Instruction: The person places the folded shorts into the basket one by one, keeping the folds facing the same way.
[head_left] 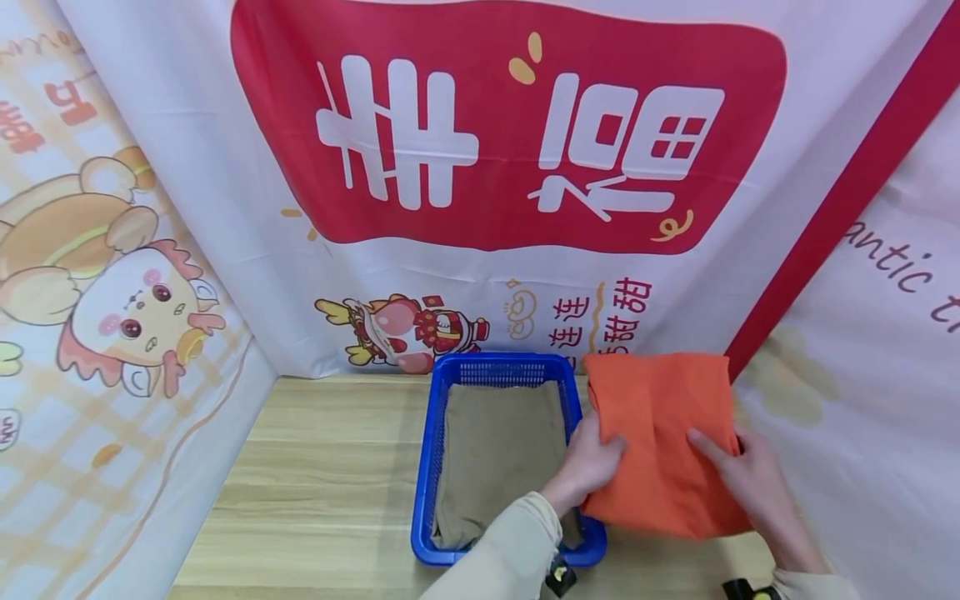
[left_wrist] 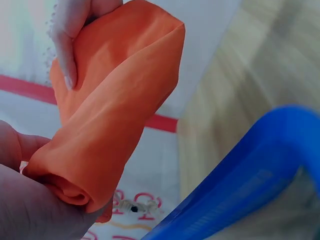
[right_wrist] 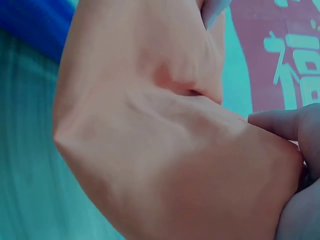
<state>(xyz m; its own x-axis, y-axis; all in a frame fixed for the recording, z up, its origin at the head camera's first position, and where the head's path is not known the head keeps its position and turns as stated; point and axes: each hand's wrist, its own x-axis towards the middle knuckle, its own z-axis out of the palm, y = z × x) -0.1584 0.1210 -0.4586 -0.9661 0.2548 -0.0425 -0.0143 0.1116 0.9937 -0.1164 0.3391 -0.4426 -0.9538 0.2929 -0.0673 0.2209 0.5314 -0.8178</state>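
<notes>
A folded orange cloth (head_left: 660, 450) is held up between both hands, just right of the blue basket. My left hand (head_left: 592, 458) grips its left side, thumb on top, the wrist passing over the basket's right rim. On the cloth's right side my right hand (head_left: 746, 475) pinches it, thumb on the upper face and the other fingers hidden beneath. In the left wrist view the orange cloth (left_wrist: 110, 110) shows a rolled fold at its near end. Its broad folded face (right_wrist: 165, 150) fills much of the right wrist view.
The blue plastic basket (head_left: 422, 500) stands on the wooden table (head_left: 315, 467) against the back wall hanging. A folded khaki-brown cloth (head_left: 502, 450) lies flat inside it. Printed fabric hangs on the left, back and right sides of the table.
</notes>
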